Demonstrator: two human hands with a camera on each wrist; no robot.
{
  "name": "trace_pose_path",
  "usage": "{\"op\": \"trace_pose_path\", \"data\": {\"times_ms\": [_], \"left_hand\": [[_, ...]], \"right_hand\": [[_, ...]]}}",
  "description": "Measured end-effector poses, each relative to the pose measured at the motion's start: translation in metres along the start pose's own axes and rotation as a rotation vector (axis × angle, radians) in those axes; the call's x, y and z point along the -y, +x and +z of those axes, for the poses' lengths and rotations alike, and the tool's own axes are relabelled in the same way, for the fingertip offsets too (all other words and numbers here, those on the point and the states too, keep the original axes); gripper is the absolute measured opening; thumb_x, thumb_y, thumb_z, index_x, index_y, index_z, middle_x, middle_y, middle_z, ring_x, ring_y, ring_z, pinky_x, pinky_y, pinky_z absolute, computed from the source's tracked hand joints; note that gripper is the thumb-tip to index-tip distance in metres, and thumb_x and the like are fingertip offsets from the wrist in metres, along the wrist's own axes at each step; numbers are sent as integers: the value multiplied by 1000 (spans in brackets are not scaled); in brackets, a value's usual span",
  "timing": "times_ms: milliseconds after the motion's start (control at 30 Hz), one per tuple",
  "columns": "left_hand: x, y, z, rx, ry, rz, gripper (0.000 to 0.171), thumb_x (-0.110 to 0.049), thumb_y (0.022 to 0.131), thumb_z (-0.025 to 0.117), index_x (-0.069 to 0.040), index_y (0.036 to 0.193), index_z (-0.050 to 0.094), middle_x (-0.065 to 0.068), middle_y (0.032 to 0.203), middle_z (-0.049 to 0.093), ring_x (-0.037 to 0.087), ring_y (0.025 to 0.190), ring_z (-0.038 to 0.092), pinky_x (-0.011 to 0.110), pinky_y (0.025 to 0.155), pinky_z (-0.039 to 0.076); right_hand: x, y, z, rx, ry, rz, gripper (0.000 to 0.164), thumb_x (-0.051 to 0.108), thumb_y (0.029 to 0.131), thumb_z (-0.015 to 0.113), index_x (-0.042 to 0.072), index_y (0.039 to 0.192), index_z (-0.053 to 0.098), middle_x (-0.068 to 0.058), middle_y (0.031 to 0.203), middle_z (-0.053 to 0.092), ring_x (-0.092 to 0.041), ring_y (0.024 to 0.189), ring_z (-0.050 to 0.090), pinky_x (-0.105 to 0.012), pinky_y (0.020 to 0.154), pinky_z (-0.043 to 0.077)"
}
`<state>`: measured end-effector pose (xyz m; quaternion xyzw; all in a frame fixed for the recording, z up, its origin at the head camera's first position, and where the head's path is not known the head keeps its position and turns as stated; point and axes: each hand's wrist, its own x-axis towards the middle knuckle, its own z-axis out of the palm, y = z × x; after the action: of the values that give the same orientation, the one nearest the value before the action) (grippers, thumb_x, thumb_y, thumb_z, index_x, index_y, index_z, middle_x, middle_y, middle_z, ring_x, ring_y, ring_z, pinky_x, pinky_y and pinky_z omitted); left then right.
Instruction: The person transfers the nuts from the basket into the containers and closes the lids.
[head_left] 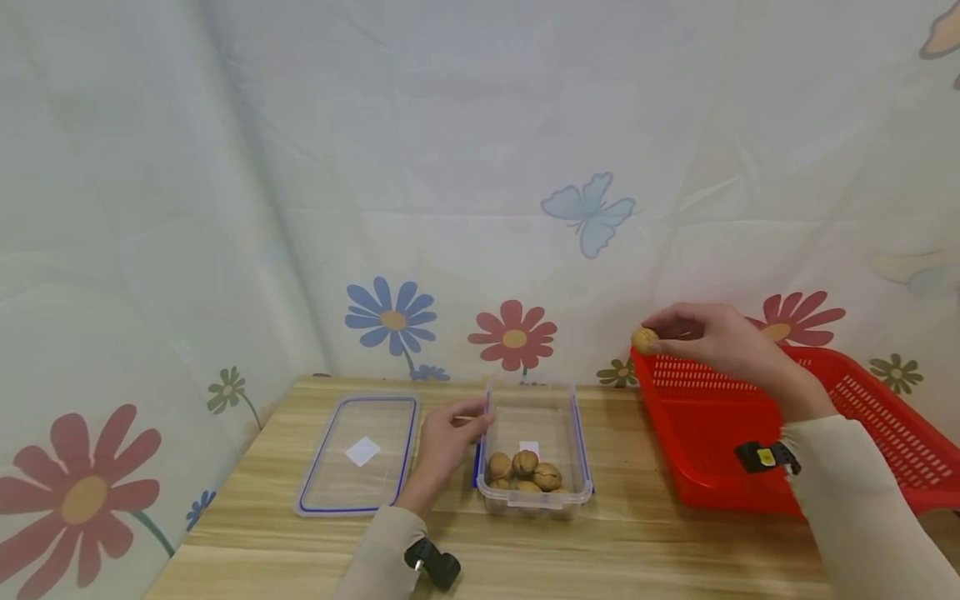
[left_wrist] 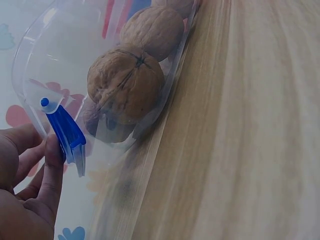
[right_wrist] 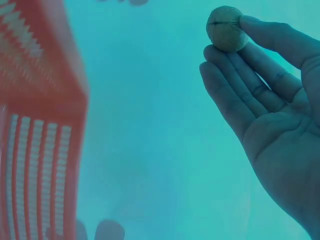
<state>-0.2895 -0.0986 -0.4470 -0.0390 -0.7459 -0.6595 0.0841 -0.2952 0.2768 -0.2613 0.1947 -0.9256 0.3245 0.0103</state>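
Note:
Between thumb and fingertips my right hand (head_left: 701, 337) pinches a walnut (head_left: 644, 340), raised over the left rim of a red plastic basket (head_left: 678, 467). The right wrist view shows this walnut (right_wrist: 227, 29) at the fingertips, the palm facing the camera. My left hand (head_left: 447, 437) grips the left side wall of a clear plastic container (head_left: 536, 497). In the left wrist view its fingers (left_wrist: 52, 162) are right by a blue latch (left_wrist: 67, 130). Several walnuts (head_left: 547, 476) lie at the container's near end.
A clear lid (head_left: 322, 467) with a blue seal and a white label lies flat on the wooden table (head_left: 247, 533), left of the container. Behind the table hangs a pale curtain (head_left: 450, 167) printed with flowers and butterflies. The basket stands at the right.

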Motion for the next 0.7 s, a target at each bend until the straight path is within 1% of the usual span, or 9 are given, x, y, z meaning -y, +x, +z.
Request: {"op": "trace_pose_path", "data": {"times_ms": [33, 133, 200, 267, 333, 467, 700], "left_hand": [[0, 0, 0, -2, 0, -2, 30, -8, 97, 79, 7, 123, 75, 20, 113, 75, 27, 90, 75, 34, 75, 66], [1, 1, 0, -4, 5, -5, 30, -8, 97, 79, 7, 123, 75, 19, 112, 75, 25, 89, 74, 33, 74, 66], [1, 2, 0, -5, 2, -14, 30, -7, 96, 79, 7, 122, 75, 18, 111, 75, 22, 87, 74, 31, 74, 65], [2, 2, 0, -5, 2, -20, 29, -6, 96, 79, 7, 122, 75, 17, 110, 75, 20, 85, 74, 29, 74, 65], [2, 3, 0, -6, 0, -23, 29, -6, 96, 79, 7, 122, 76, 16, 109, 76, 18, 84, 73, 28, 73, 65], [3, 3, 0, -8, 8, -21, 29, -6, 95, 80, 7, 121, 76, 16, 108, 76, 18, 84, 74, 27, 73, 64], [3, 4, 0, -9, 10, -20, 29, -6, 95, 80, 7, 121, 76, 16, 109, 76, 18, 83, 73, 27, 73, 64]], "right_hand": [[2, -1, 2, -6, 10, -16, 51, 36, 98, 80, 11, 140, 67, -10, 130, 72, -31, 116, 69, -48, 97, 61], [8, -3, 11, -28, 40, -69, 45, 29, 99, 79, 9, 138, 69, -10, 127, 73, -29, 114, 70, -34, 94, 62], [11, -4, 17, -38, 63, -99, 42, 25, 99, 79, 8, 136, 69, -9, 125, 74, -28, 111, 70, -25, 92, 60], [13, -5, 25, -49, 89, -124, 39, 23, 99, 79, 8, 134, 70, -8, 123, 75, -27, 109, 72, -19, 90, 57], [15, -5, 32, -52, 120, -139, 38, 20, 99, 80, 8, 133, 71, -7, 122, 75, -26, 109, 72, -17, 90, 57], [17, -5, 47, -53, 179, -151, 36, 19, 98, 80, 8, 132, 71, -7, 122, 75, -25, 109, 72, -19, 91, 58], [21, -5, 66, -62, 279, -157, 35, 21, 98, 80, 9, 130, 73, -6, 122, 75, -23, 108, 72, -22, 94, 58]]}}
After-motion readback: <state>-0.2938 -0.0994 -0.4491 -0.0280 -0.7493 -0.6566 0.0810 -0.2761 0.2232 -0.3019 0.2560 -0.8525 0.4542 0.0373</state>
